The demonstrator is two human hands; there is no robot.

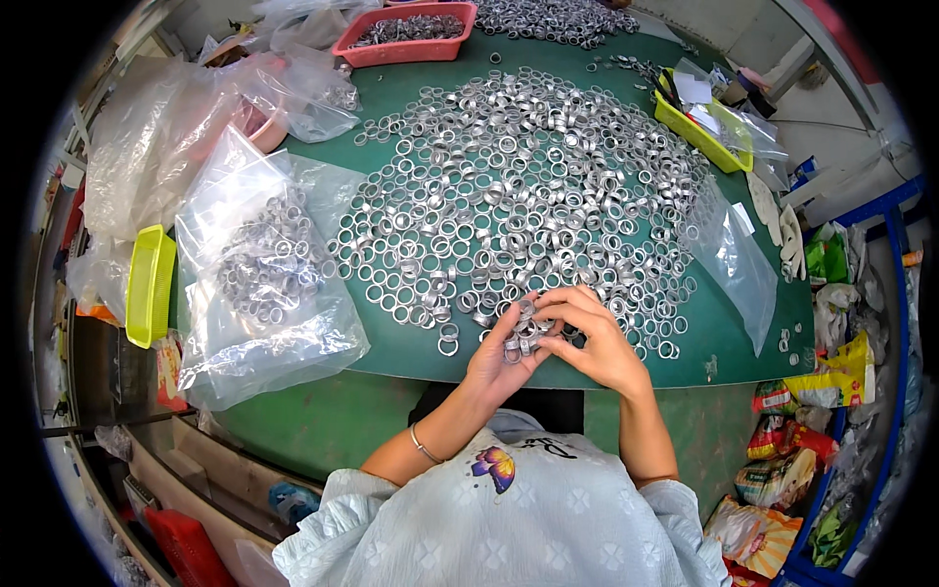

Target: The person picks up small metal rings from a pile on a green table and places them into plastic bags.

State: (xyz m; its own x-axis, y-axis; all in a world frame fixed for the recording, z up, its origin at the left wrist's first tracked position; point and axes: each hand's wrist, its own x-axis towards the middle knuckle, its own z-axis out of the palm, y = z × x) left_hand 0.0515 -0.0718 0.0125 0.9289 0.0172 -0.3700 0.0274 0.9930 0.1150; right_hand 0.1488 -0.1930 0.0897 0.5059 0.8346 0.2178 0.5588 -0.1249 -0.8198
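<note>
My left hand (494,374) is cupped near the table's front edge, holding a small handful of silver metal rings (521,338). From the right, my right hand (604,344) bends over the same handful, its thumb and fingertips closed against the rings; which ones it grips is partly hidden. Just beyond both hands a wide, loose heap of metal rings (509,186) spreads over the green table (729,370), some lying flat and others on edge. To the left lies a clear plastic bag (235,362) with many such rings inside.
A red basin (455,49) of small metal parts stands at the back, beside another ring pile (558,22). Yellow-green baskets sit at left (149,293) and far right (699,132). An empty-looking clear bag (748,284) and white gloves (787,235) lie along the right edge.
</note>
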